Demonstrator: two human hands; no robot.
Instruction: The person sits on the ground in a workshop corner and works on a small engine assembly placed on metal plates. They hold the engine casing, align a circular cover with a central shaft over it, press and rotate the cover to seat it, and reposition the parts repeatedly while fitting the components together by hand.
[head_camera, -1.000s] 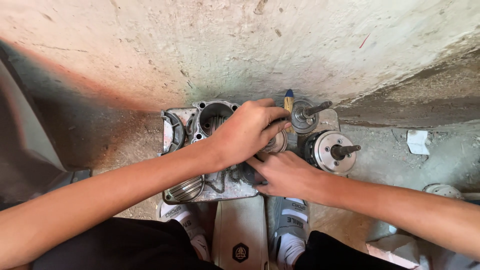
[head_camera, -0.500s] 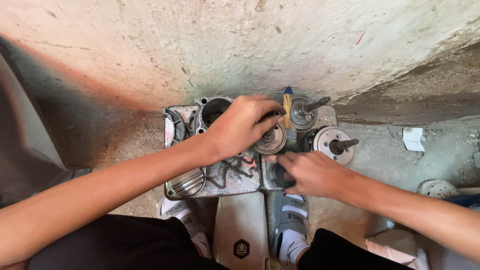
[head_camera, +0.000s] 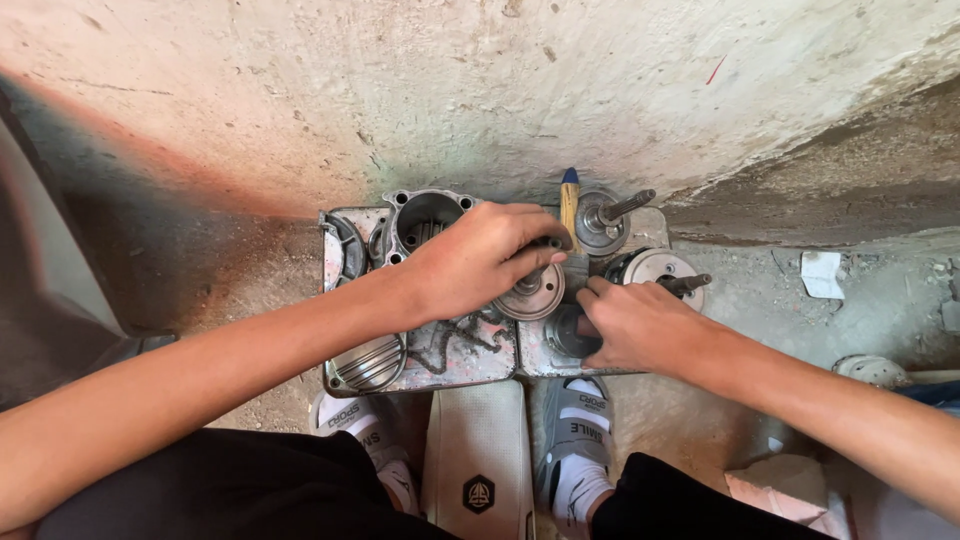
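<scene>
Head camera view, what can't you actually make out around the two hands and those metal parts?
- Dark round part under the right hand: mostly covered by it, its kind unclear.
- Left hand fingers: they cover the top of the ribbed metal disc, so the grip is hidden.
- Blue-tipped tool: lower end hidden behind the left hand.
- Round object at right: too partial to name.

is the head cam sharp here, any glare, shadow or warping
Head view: the left hand, right hand and metal parts are sharp; soft daylight with no glare on the wall; dark shadow falls at the left edge; the wide lens bends the wall's base.
</scene>
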